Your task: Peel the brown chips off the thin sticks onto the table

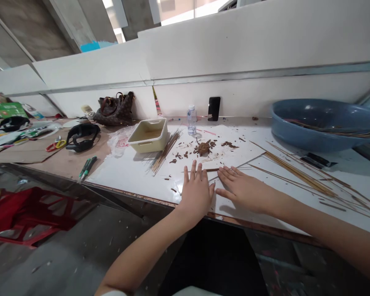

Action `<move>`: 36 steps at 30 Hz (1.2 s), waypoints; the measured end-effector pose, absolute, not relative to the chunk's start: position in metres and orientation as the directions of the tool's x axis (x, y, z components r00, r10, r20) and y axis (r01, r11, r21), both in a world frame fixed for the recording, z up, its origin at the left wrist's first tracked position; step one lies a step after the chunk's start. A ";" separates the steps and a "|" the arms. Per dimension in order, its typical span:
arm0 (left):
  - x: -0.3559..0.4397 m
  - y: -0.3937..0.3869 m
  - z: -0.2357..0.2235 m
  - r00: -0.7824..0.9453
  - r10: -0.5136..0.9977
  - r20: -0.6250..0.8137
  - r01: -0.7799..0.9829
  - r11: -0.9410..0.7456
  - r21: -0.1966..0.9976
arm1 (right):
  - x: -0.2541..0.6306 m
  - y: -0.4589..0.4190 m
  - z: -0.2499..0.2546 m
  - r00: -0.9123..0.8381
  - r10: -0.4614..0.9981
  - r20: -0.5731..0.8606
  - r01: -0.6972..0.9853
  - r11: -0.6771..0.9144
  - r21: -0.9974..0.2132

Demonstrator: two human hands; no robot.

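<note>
My left hand point(195, 196) lies flat, fingers stretched forward, near the front edge of the white work surface. Beside it my right hand point(242, 188) is also flat and points to the left. A thin brown stick point(212, 169) lies crosswise under the fingertips of both hands; its ends are partly hidden. Just beyond is a brown, clay-like lump point(203, 148) with several small dark pieces scattered around it. Bundled thin sticks point(166, 152) lie to the left, and longer yellowish sticks point(299, 174) spread out to the right.
A cream plastic tub point(146, 147), a water bottle point(191, 120) and a phone point(214, 109) leaning on the wall stand at the back. A big blue basin point(314, 137) is at right. Leftward are green-handled cutters point(87, 167), scissors point(56, 145) and a handbag point(115, 110).
</note>
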State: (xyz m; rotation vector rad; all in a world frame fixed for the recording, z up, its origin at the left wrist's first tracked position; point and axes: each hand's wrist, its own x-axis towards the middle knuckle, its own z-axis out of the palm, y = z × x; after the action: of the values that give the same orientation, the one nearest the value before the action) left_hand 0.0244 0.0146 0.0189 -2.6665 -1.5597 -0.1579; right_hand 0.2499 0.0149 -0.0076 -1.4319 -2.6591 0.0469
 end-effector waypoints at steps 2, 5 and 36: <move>0.019 -0.001 0.019 0.527 0.842 0.118 0.848 -0.530 -0.003 | 0.251 0.003 -0.005 -0.555 0.827 0.085 0.820 0.562 -0.106; 0.012 -0.017 0.022 0.578 0.809 0.112 0.815 -0.580 -0.019 | 0.253 -0.005 0.000 -0.565 0.820 0.096 0.810 0.573 -0.129; 0.051 0.032 -0.002 0.487 0.872 0.053 0.867 -0.490 0.086 | 0.222 0.038 -0.009 -0.482 0.875 0.029 0.854 0.477 -0.205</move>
State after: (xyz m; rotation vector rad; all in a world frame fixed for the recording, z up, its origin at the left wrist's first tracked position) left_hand 0.0513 0.0322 -0.0020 -2.7496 -1.6087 -0.1419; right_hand 0.2221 0.0377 -0.0089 -1.5230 -2.5869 0.2466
